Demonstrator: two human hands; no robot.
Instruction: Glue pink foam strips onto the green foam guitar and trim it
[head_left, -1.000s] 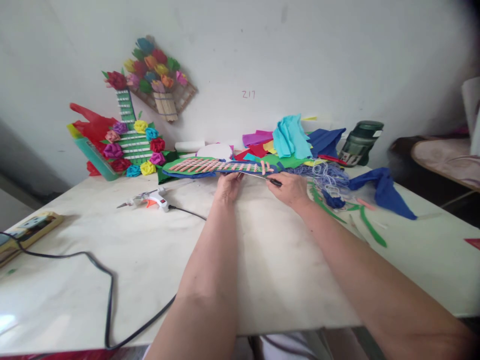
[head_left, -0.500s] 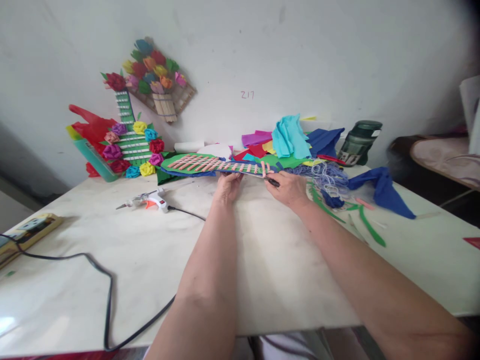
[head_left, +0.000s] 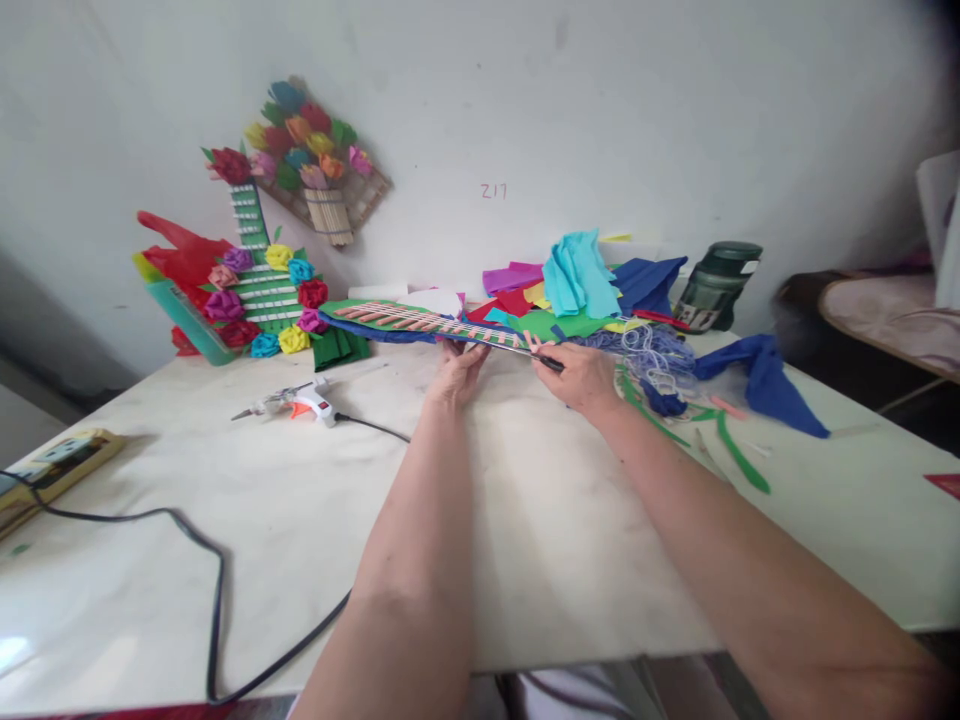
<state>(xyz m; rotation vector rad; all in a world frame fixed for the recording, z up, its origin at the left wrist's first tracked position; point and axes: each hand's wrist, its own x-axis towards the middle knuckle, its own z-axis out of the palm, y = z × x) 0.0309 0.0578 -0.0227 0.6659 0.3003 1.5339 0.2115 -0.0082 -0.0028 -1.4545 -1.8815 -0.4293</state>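
A guitar-shaped craft piece (head_left: 397, 318), green on top with pinkish sticks and pale strings and blue underneath, is held above the table, tilted nearly edge-on. Under its middle, my left hand (head_left: 457, 375) grips it from below. My right hand (head_left: 581, 375), at the narrow end, is closed on black-handled scissors (head_left: 551, 364). Their thin metal blades point left along the near edge of the craft piece. Parts of the fingers on both hands are hidden.
A glue gun (head_left: 311, 402) lies at left, its cord crossing the table (head_left: 555, 560). A power strip (head_left: 56, 465) is far left. Behind stand a flowered guitar craft (head_left: 270, 295) and coloured paper (head_left: 581, 275). Yarn (head_left: 652, 350), green scraps (head_left: 742, 455) and a dark bottle (head_left: 720, 285) are at right.
The craft piece has tipped so its top face shows less and more of the blue underside shows at the wide end. Both hands stay in nearly the same place.
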